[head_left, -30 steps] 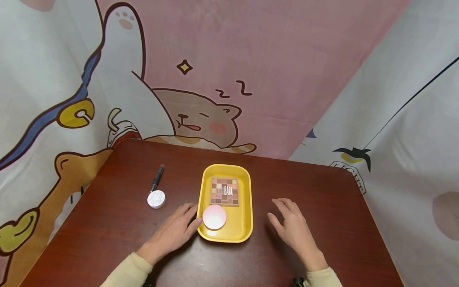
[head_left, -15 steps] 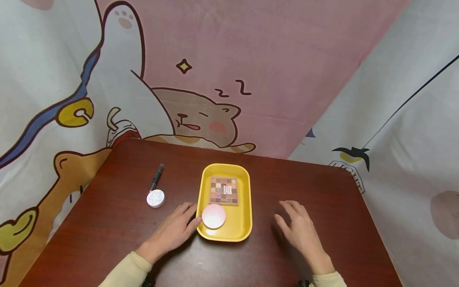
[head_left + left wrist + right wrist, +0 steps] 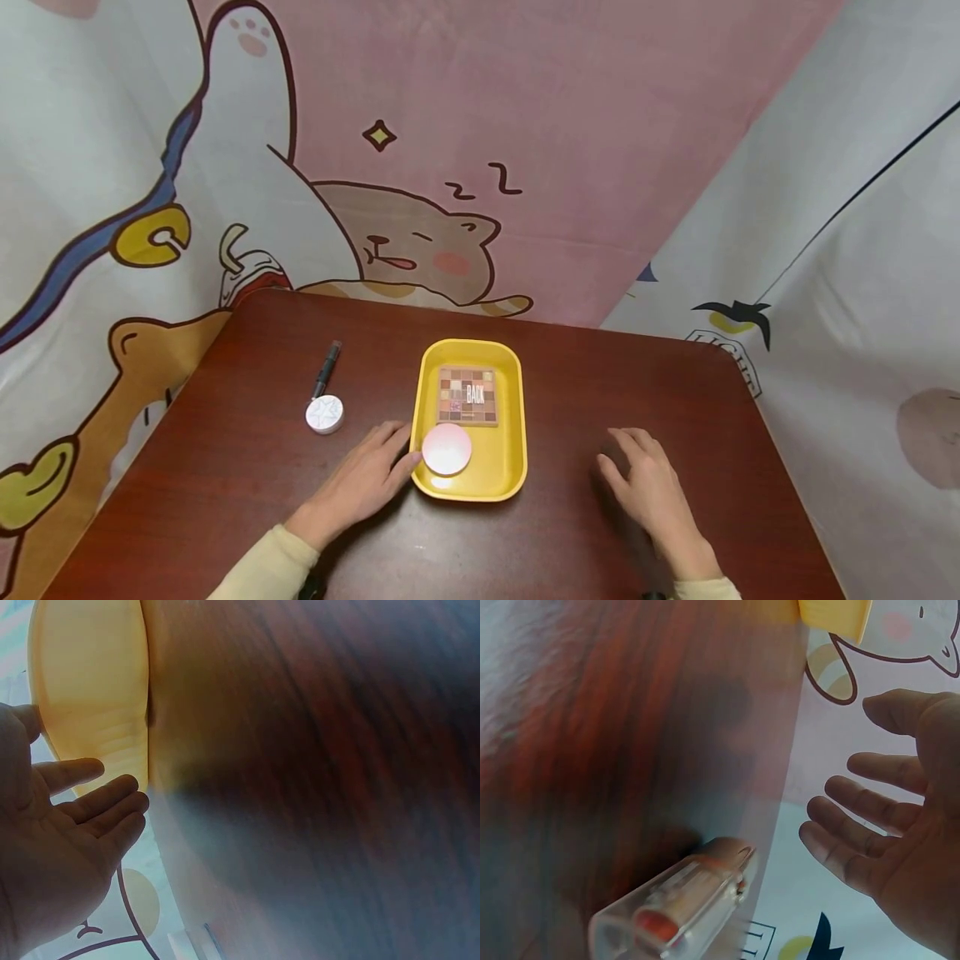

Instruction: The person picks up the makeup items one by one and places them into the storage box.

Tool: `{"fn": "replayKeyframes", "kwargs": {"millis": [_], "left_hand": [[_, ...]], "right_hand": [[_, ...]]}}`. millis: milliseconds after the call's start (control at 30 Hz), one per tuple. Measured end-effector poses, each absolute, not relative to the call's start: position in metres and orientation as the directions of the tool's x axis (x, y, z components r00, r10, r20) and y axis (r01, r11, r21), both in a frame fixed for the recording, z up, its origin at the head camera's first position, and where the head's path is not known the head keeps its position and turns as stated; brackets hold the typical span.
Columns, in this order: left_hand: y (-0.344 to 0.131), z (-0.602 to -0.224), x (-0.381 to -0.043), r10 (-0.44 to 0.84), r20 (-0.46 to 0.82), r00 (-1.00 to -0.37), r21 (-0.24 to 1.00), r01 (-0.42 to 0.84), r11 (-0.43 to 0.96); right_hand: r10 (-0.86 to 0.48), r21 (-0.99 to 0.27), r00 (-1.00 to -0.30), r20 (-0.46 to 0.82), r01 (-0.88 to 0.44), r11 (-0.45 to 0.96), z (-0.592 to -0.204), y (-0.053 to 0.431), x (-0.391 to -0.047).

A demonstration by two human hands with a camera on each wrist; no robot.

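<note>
My left hand lies beside the yellow tray, fingers relaxed, with the thumb at its left rim. In the left wrist view the fingers are near the tray's outer wall. Inside the tray are an eyeshadow palette marked "BACK" and a round pink-and-white compact, whose edge slightly overlaps the palette's lower side. To the tray's right, my right hand hovers over the table, fingers loose, holding nothing. A clear tube with a reddish end lies below it in the right wrist view; the head view hides it.
Left of the tray, a white round case with a star sits against the lower end of a dark slim pen. The brown wooden table ends at a cartoon-printed curtain behind and on both sides.
My right hand has moved to the right, farther from the tray. The left hand and everything in the tray stay put; the head view has shifted slightly.
</note>
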State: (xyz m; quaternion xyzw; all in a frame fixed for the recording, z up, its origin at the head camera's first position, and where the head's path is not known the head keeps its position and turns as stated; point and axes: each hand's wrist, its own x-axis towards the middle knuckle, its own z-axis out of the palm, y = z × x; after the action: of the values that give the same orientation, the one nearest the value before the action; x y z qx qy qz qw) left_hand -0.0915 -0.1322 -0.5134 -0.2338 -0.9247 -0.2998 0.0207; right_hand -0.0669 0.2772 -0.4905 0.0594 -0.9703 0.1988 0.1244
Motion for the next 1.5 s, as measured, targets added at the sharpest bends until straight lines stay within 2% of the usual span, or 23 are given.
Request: {"fn": "replayKeyframes", "kwargs": {"millis": [267, 733, 1200, 1500], "left_hand": [[-0.133, -0.513, -0.092, 0.416, 0.156, -0.896, 0.546, 0.43, 0.719], [-0.133, -0.513, -0.092, 0.411, 0.134, -0.902, 0.543, 0.413, 0.731], [-0.133, -0.513, -0.092, 0.409, 0.108, -0.906, 0.546, 0.398, 0.737], [-0.133, -0.512, -0.092, 0.413, 0.102, -0.905, 0.55, 0.398, 0.734]], "right_hand": [[-0.055, -0.368, -0.968, 0.244, -0.145, 0.919, -0.497, 0.286, -0.062], [0.02, -0.329, -0.999, 0.028, 0.01, 0.944, -0.502, 0.302, -0.054], [0.047, -0.31, -0.997, -0.064, 0.065, 0.949, -0.504, 0.316, -0.049], [0.038, -0.273, -0.997, -0.066, 0.055, 0.961, -0.505, 0.32, -0.047]]}}
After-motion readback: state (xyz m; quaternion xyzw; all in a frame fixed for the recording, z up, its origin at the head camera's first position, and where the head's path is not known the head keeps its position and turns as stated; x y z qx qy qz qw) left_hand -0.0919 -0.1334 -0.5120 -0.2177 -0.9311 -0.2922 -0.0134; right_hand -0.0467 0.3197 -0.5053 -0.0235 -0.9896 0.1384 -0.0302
